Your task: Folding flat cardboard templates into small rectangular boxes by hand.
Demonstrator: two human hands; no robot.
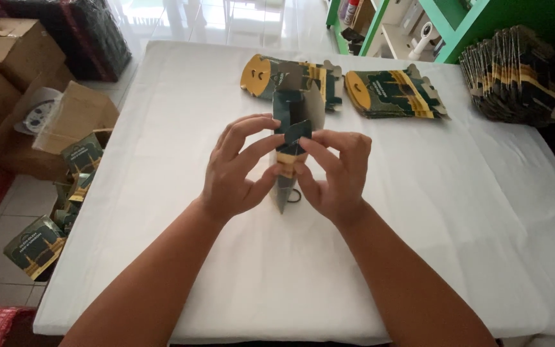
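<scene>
White-clothed surface (419, 212) carries two flat stacks of green-and-yellow box blanks (393, 93) at the far edge, and over its middle the left hand (236, 170) and right hand (335, 177) both pinch one half-folded green carton (292, 125), held upright between the fingertips.

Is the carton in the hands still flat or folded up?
Partly folded up: the carton stands as an upright sleeve between the left hand and right hand, unlike the flat stacks on the table.
</scene>
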